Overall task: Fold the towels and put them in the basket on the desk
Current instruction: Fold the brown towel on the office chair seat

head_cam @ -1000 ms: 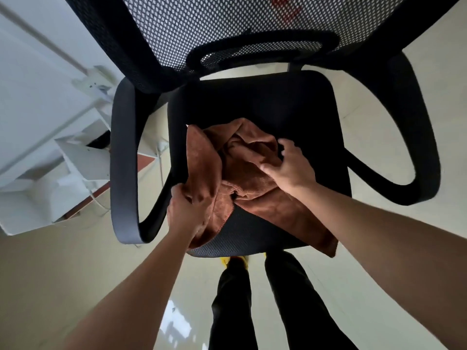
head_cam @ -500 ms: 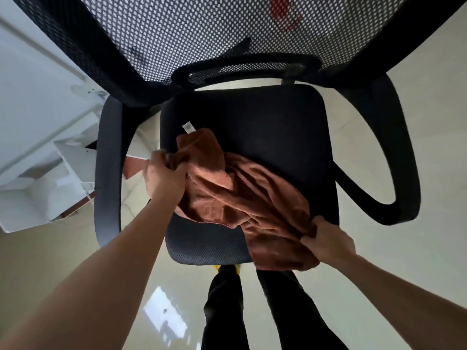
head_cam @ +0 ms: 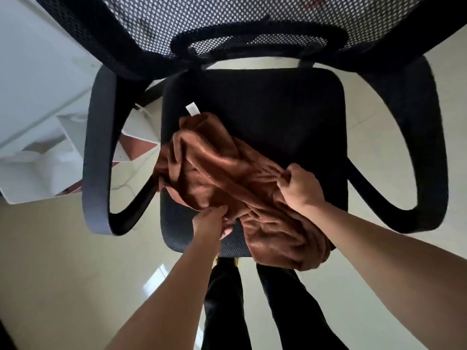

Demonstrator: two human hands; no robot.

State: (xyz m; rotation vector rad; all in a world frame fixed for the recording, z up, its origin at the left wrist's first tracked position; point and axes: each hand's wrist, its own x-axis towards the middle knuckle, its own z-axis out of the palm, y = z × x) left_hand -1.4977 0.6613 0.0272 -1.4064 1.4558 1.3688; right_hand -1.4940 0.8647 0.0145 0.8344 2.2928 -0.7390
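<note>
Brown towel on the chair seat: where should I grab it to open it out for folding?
Pinch the far-left corner of the brown towel, beside the white tag, coming in from the left armrest side. The tag likely marks a hem, and that corner lies exposed on the seat; the right hand grips only a bunched fold.

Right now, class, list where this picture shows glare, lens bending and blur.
Head view: a bright glare patch on the floor; the wide lens bows the armrest; the towel and left hand look slightly blurred.
</note>
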